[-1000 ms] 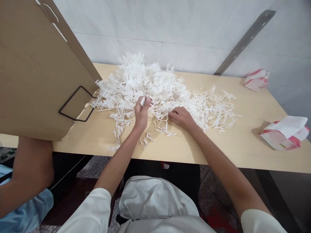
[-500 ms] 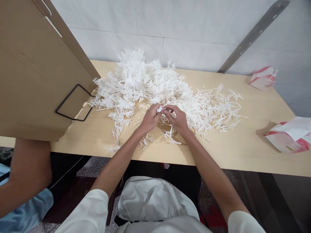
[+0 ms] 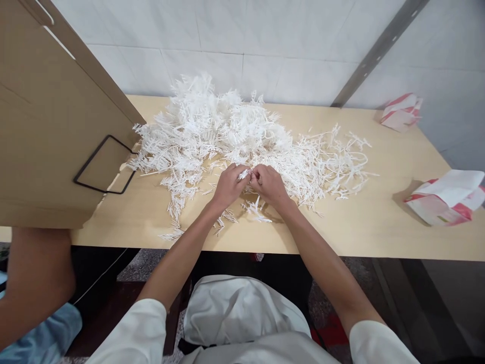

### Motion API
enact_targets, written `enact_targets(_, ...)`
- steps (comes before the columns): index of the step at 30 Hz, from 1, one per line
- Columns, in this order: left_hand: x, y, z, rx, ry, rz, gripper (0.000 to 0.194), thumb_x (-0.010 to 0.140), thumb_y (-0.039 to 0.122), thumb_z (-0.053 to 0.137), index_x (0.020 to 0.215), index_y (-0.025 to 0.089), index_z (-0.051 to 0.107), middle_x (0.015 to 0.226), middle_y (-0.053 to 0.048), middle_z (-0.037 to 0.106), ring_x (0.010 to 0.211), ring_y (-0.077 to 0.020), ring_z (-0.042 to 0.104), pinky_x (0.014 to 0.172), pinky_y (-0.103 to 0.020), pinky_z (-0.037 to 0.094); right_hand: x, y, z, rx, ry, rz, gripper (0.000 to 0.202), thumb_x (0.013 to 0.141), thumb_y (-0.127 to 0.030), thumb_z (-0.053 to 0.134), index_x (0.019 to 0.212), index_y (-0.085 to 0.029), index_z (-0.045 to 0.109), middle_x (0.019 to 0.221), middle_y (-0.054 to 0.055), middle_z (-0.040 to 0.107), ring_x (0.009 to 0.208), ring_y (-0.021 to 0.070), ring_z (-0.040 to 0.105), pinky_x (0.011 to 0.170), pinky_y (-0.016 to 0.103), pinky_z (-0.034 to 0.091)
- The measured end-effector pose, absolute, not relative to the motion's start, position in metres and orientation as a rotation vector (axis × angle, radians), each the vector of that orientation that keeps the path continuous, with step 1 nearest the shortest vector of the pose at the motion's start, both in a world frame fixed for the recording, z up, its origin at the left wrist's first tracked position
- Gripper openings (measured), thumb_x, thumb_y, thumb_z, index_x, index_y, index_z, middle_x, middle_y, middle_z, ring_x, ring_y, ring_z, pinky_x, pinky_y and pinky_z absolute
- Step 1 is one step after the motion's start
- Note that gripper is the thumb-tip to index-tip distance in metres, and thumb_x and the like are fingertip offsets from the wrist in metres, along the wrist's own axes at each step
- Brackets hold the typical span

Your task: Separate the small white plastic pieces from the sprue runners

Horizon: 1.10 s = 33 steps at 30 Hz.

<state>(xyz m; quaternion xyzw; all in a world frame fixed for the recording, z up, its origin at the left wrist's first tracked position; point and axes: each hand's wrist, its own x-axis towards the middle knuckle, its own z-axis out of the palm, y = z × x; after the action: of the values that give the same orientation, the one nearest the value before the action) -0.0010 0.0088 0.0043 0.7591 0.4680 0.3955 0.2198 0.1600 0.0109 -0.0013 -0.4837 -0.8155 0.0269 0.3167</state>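
My left hand is closed around a small white branched plastic sprig, whose tips stick out by the thumb. Close against it, my right hand has its fingers pinched together at the sprig's end; what lies inside that pinch is too small to make out. Both hands are just in front of a large heap of white branched sprigs. To the right the heap thins into longer white stems. A loose white sprig rests on the table below my hands.
A tall cardboard panel with a black wire stand stands at the left. Another person's arm shows below it. Two red-and-white paper packets sit on the wooden table at the right. A tiled wall rises behind.
My right hand's fingers have curled into a tighter pinch against my left hand. The view has shifted slightly, so the table's contents appear further left.
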Motion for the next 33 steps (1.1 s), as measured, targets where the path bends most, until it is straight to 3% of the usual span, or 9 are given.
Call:
enact_targets(5, -0.006, 0.011, 0.007, 2.195, 1.342, 0.996, 0.021, 0.095, 0.027, 0.049, 0.104, 0.020, 0.067, 0.097, -0.006, 0.067, 0.095, -0.0199, 0.056, 0.085, -0.030, 0.044, 0.163, 0.012, 0.000, -1.238, -2.196, 0.052, 0.013, 0.092, -0.022, 0.043, 0.093, -0.021, 0.056, 0.082, 0.004, 0.065, 0.070, 0.0182, 0.053, 0.065, 0.029, 0.037)
enact_targets(12, -0.004, 0.014, 0.004, 2.276, 1.345, 0.886, 0.021, 0.094, 0.029, 0.050, 0.095, 0.020, 0.069, 0.085, -0.006, 0.064, 0.089, -0.0211, 0.056, 0.080, -0.031, 0.044, 0.166, 0.017, -0.005, -1.239, -2.172, -0.124, 0.019, 0.081, -0.019, 0.050, 0.062, -0.021, 0.051, 0.059, 0.000, 0.056, 0.057, 0.0150, 0.045, 0.061, 0.029, 0.032)
enact_targets(24, -0.005, 0.011, 0.006, 2.295, 1.215, 0.865, 0.019, 0.095, 0.029, 0.048, 0.090, 0.019, 0.063, 0.087, -0.004, 0.066, 0.091, -0.0200, 0.055, 0.083, -0.031, 0.043, 0.167, 0.010, -0.006, -1.075, -2.116, -0.430, 0.019, 0.073, -0.019, 0.053, 0.054, -0.021, 0.048, 0.051, -0.001, 0.049, 0.051, 0.0132, 0.036, 0.058, 0.031, 0.028)
enact_targets(28, -0.001, 0.006, 0.005, 2.307, 1.243, 0.879, 0.011, 0.089, 0.017, 0.048, 0.091, 0.019, 0.059, 0.089, -0.006, 0.062, 0.093, -0.0225, 0.054, 0.083, -0.034, 0.043, 0.164, 0.010, -0.005, -1.119, -2.057, -0.234, 0.018, 0.070, -0.018, 0.050, 0.053, -0.021, 0.044, 0.050, -0.001, 0.048, 0.052, 0.0128, 0.036, 0.057, 0.030, 0.029)
enact_targets(33, 0.004, 0.003, 0.003, 2.234, 1.180, 0.948, 0.034, 0.071, -0.001, 0.042, 0.094, 0.020, 0.055, 0.090, -0.006, 0.058, 0.089, -0.0222, 0.054, 0.078, -0.034, 0.045, 0.164, 0.008, 0.002, -1.112, -1.887, 0.444, 0.018, 0.071, -0.023, 0.046, 0.053, -0.021, 0.045, 0.050, -0.002, 0.044, 0.051, 0.0111, 0.039, 0.054, 0.027, 0.030)
